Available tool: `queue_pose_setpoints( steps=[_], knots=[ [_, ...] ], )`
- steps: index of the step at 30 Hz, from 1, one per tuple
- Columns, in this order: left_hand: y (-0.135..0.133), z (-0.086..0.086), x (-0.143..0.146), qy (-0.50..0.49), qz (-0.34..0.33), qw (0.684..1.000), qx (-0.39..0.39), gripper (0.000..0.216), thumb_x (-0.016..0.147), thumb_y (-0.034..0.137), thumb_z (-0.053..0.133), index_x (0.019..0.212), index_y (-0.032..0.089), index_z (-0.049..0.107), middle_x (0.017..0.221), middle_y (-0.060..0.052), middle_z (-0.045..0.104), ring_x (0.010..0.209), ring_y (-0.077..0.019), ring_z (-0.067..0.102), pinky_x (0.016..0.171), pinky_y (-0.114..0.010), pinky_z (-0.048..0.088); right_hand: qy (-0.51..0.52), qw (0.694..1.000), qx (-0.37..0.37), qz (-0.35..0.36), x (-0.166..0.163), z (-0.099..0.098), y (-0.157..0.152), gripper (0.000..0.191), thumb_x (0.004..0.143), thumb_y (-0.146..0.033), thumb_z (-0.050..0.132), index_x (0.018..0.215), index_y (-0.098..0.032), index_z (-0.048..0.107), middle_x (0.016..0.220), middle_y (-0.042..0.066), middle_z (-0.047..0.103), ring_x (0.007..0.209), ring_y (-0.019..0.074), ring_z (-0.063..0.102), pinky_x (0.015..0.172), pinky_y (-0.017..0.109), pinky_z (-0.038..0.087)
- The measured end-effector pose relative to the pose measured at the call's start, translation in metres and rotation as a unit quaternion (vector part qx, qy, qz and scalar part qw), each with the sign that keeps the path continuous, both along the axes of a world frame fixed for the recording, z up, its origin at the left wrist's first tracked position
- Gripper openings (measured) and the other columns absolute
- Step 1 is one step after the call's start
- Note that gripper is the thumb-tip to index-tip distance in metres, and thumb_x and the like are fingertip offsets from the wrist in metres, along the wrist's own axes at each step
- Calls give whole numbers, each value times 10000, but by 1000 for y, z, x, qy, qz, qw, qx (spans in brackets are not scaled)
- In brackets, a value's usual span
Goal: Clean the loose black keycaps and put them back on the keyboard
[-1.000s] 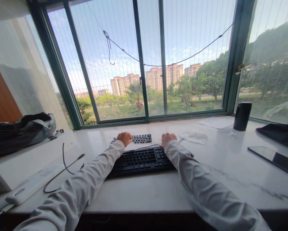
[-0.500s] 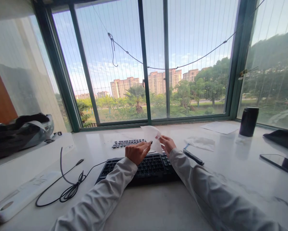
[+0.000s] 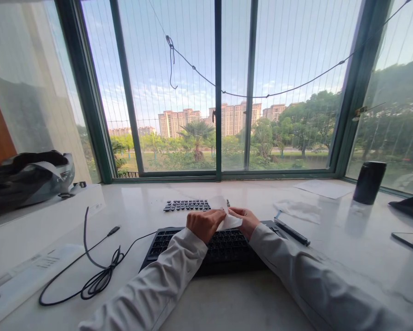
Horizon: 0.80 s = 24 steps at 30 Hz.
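Observation:
My left hand (image 3: 205, 224) and my right hand (image 3: 246, 221) meet above a black keyboard (image 3: 223, 264). The right fingers grip a thin white tissue (image 3: 231, 223), which droops toward the keys. Against that tissue press the closed left fingertips, pinching a small black keycap that the fingers and the tissue now hide. Behind my hands, loose black keycaps (image 3: 185, 205) stand in rows on the pale desk. My forearms cover parts of the keyboard.
Right of the keyboard lie a dark pen-like tool (image 3: 292, 231) and a crumpled tissue (image 3: 300, 210). Farther right are a paper sheet (image 3: 325, 188), a black cylinder (image 3: 369, 182) and a phone (image 3: 412, 240). A coiled cable (image 3: 101, 281) and a white box (image 3: 44, 227) are at left.
The tissue has come down and folded between my hands. My left fingertips, earlier showing a small black keycap apart from the tissue, now touch it. The view has shifted slightly.

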<state>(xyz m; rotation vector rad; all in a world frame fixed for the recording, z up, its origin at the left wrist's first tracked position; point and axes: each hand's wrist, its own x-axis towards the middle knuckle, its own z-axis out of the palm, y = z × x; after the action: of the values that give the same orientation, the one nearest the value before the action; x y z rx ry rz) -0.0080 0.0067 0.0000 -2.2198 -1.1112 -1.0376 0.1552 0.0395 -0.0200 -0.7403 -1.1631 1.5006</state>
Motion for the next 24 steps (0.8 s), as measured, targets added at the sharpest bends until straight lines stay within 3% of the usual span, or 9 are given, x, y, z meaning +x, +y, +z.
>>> queue_pose_setpoints(
  steps=[9, 17, 24],
  knots=[
    [-4, -2, 0, -37, -20, 998, -45, 256, 877, 416, 448, 972, 328, 668, 829, 37, 722, 676, -91, 651, 527, -180, 372, -54, 997, 13, 50, 4, 1, -2, 348, 485, -308, 806, 764, -133, 693, 677, 47, 684, 655, 186, 640, 690, 306, 476],
    [-2, -4, -1, -49, -19, 999, -5, 221, 872, 415, 461, 943, 349, 659, 837, 80, 718, 653, -72, 646, 540, -174, 373, -102, 993, 63, 9, 7, 2, -1, 420, 499, -382, 782, 823, -127, 704, 691, 42, 686, 673, 185, 624, 645, 285, 449],
    [0, -7, 3, -63, 5, 998, -25, 224, 841, 445, 499, 925, 343, 679, 790, 57, 721, 661, -105, 659, 527, -202, 363, -156, 981, 107, -53, 11, 1, 2, 470, 521, -553, 716, 670, -108, 694, 588, 34, 646, 541, 141, 553, 546, 257, 394]
  ],
)
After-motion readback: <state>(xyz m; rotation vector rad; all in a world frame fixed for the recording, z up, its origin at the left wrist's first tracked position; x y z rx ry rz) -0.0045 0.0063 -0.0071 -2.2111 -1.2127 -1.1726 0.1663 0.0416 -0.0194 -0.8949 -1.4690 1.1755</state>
